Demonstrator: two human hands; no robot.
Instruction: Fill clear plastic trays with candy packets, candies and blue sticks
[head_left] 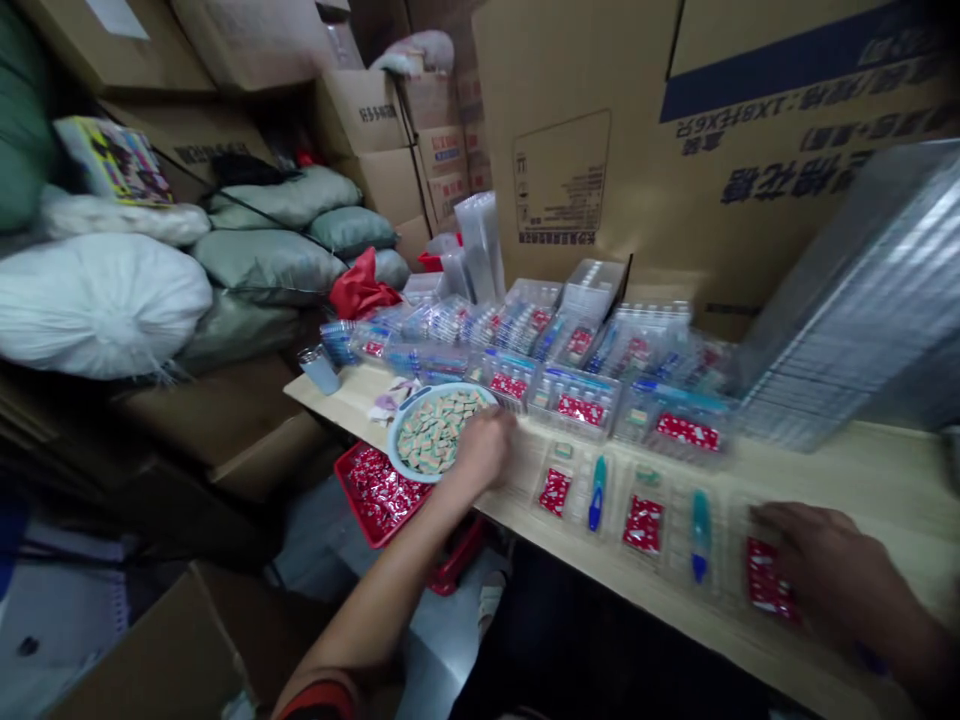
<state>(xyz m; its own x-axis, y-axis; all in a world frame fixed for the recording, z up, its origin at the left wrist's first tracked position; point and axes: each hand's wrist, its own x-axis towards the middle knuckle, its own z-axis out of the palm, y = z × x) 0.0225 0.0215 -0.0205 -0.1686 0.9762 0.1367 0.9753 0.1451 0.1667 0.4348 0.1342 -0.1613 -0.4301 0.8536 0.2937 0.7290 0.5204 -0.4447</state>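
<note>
My left hand (486, 447) is at the right rim of a pale blue bowl (393, 440) filled with small striped green-and-orange blocks (437, 428) that look like erasers. Its fingers are curled together; anything inside them is hidden. On the right, my slightly blurred right hand (832, 565) reaches over a clear plastic tray, fingertips bent down beside a red-and-white packet (766, 575). Left of it lie two more packets (643, 524), (555, 491) in clear trays, each with a small green block (563, 451) above. Teal-and-blue pen-shaped tools (597, 492), (700, 535) lie in neighbouring compartments.
Filled clear cases (577, 400) line the table's back. A tall stack of clear trays (847, 310) leans at right. A red basin of packets (381, 495) sits below the table's left end. Large cartons (592, 130) and stuffed sacks (105, 300) stand behind and left.
</note>
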